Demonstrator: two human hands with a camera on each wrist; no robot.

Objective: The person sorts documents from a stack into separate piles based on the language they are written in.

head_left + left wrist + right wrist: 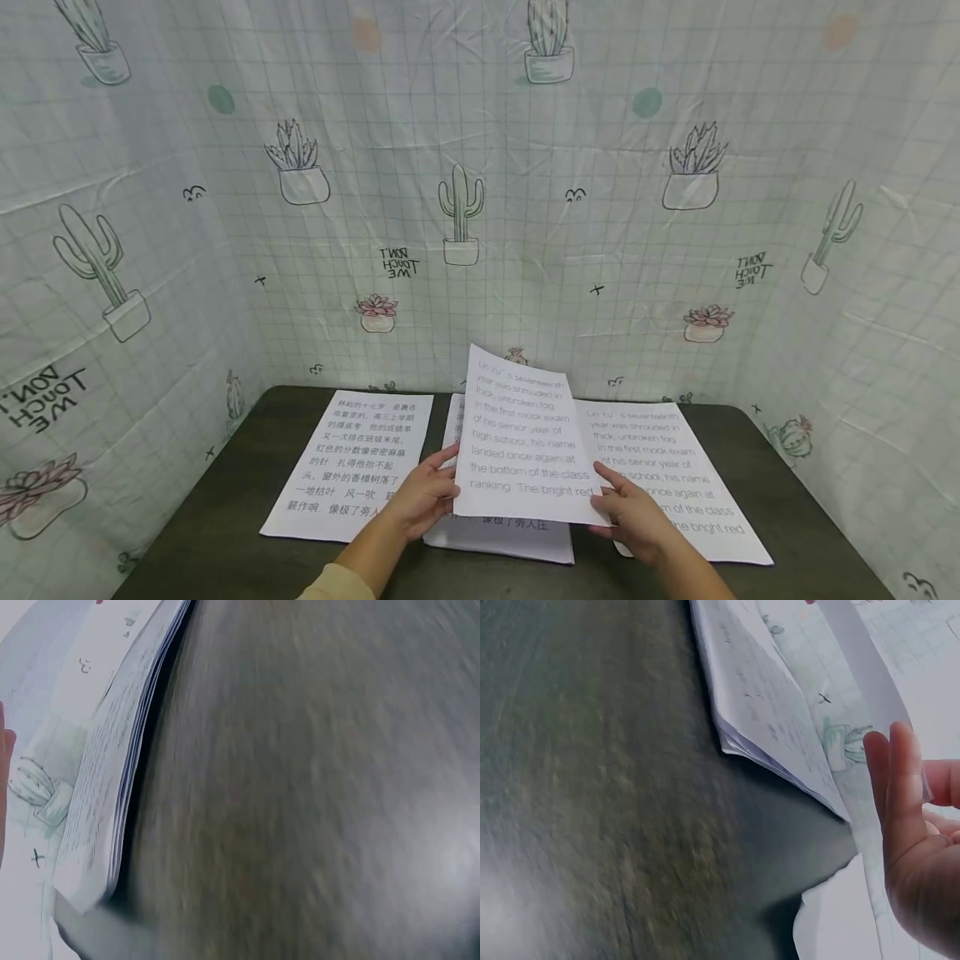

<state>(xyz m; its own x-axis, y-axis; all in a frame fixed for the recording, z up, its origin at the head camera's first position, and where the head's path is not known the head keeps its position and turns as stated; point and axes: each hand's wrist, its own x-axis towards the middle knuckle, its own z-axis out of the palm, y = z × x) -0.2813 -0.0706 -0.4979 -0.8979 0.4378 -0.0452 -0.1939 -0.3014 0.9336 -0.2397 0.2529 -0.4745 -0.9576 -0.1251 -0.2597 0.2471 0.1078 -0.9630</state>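
The left hand (425, 493), low and left of centre in the head view, gripped the lower left edge of a printed sheet (525, 433), fingers bent and close together; the left wrist view caught only a sliver of it at its left border. The right hand (633, 512), lower right of centre, pinched the sheet's lower right edge between thumb and fingers, the gap no wider than the paper. The sheet, in English print, hung tilted at the lower centre of the frame, its upper left corner rising highest, in front of the middle pile (502, 537) and overlapping the left edge of the right pile (660, 442) in the picture. On the cloth (480, 100) behind, printed pots (461, 251) held drawn cacti and succulents. The left pile (352, 467), in Chinese print, lay left of centre, a strip of dark tabletop (217, 533) showing between it and the middle pile. More tabletop ran along the bottom of the frame and out to both lower corners of the table. A sleeve (337, 583) met the bottom border, left of centre
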